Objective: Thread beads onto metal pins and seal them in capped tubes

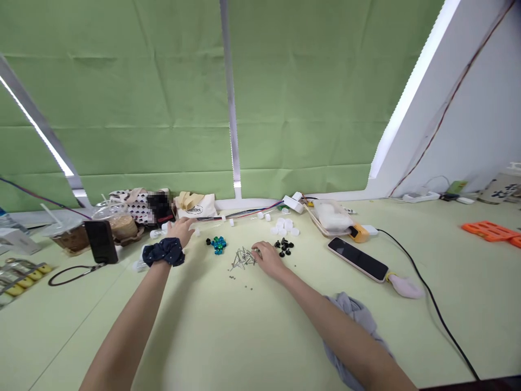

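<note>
My left hand (182, 230), with a dark dotted scrunchie (163, 252) round its wrist, reaches over the back left of the table. Its fingers are stretched out beside small white caps and clear tubes (158, 233), and I see nothing held in them. At the right edge of a loose pile of thin metal pins (242, 258), my right hand (266, 257) has its fingertips bent and closed together. Whatever they hold, if anything, is too small to make out. Black round-headed pieces (281, 251) lie just right of that hand. Shiny blue-green pieces (218, 245) lie between my hands.
White discs (286, 225) lie behind the pile. A phone (358, 259) and a black cable (423, 293) are to the right; grey cloth (354, 315) lies under my right forearm. Lidded cups (70, 237) and an upright black phone (101, 241) stand left. Green blinds hang behind.
</note>
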`<state>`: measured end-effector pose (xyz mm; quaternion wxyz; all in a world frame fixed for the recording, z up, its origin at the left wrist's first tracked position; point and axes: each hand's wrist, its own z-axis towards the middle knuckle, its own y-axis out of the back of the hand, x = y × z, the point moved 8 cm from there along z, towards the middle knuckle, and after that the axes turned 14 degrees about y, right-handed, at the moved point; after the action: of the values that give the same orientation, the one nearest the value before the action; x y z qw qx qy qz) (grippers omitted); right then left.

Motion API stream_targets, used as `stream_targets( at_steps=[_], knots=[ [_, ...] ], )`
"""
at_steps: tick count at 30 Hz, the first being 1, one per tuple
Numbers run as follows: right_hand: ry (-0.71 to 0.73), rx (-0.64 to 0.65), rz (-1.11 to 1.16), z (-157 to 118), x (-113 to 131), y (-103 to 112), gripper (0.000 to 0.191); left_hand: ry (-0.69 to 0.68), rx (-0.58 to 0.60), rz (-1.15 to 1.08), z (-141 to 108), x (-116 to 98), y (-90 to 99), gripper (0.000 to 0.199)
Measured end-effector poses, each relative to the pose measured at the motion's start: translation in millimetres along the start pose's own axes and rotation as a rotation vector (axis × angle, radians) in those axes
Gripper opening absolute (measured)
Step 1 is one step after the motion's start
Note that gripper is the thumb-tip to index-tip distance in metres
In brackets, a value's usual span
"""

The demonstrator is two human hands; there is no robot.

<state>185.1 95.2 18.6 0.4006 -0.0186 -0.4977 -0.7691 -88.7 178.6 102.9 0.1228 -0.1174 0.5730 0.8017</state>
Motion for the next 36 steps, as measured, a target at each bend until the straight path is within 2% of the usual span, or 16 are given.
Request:
stream_targets(
  at_steps=[2, 4, 5, 7, 8, 11, 16, 19, 23, 28, 30, 33, 35, 36],
  knots=[
    [-0.005, 0.004, 0.0, 0.2, -1.4, -1.1, 0.02, -0.094, -0.053, -0.052, -17.4, -24.1, 6.7, 0.033],
    [-0.007, 0.005, -0.01, 0.0, -3.0, -2.3, 0.019, -0.146, 0.016, -0.275, -44.0, -45.6, 7.0, 0.038],
    [-0.005, 0.005, -0.015, -0.2, -3.7, -3.0, 0.019, -0.129, 0.079, -0.421, -57.4, -53.0, 4.6, 0.04],
    [-0.002, 0.008, -0.022, -0.9, -5.1, -4.4, 0.019, -0.058, 0.175, -0.76, -81.4, -61.4, -0.8, 0.039],
    [-0.003, 0.01, -0.023, -1.4, -5.9, -5.0, 0.019, -0.037, 0.187, -0.901, -91.0, -63.4, -2.9, 0.037],
    [-0.01, 0.024, -0.017, -2.8, -7.5, -6.5, 0.019, -0.025, 0.162, -1.064, -108.3, -61.0, -11.4, 0.031],
    [-0.001, 0.036, -0.024, -3.7, -6.5, -7.6, 0.017, 0.062, 0.05, -1.011, -110.7, -31.7, -25.3, 0.033],
    [0.002, 0.036, -0.03, -3.9, -6.9, -8.3, 0.018, 0.026, 0.04, -0.983, -108.0, -24.7, -29.1, 0.041],
    [0.034, 0.058, -0.033, -4.3, -2.9, -9.3, 0.02, 0.002, 0.01, -0.899, -97.9, -12.3, -39.5, 0.052],
    [0.085, 0.097, -0.057, -5.7, 8.2, -11.6, 0.026, 0.078, -0.112, -0.823, -82.1, 19.2, -53.7, 0.059],
    [0.094, 0.095, -0.063, -6.4, 10.8, -12.7, 0.027, 0.083, -0.21, -0.781, -82.8, 24.2, -47.1, 0.068],
    [0.107, 0.092, -0.061, -6.9, 11.8, -15.5, 0.024, 0.047, -0.448, -0.638, -96.7, 16.4, -20.8, 0.08],
    [0.101, 0.089, -0.056, -6.8, 9.7, -17.0, 0.02, -0.014, -0.56, -0.494, -108.8, 0.8, -7.0, 0.073],
    [0.091, 0.09, -0.053, -6.7, 7.9, -17.6, 0.018, -0.065, -0.569, -0.427, -113.0, -9.5, -5.3, 0.064]
  ],
)
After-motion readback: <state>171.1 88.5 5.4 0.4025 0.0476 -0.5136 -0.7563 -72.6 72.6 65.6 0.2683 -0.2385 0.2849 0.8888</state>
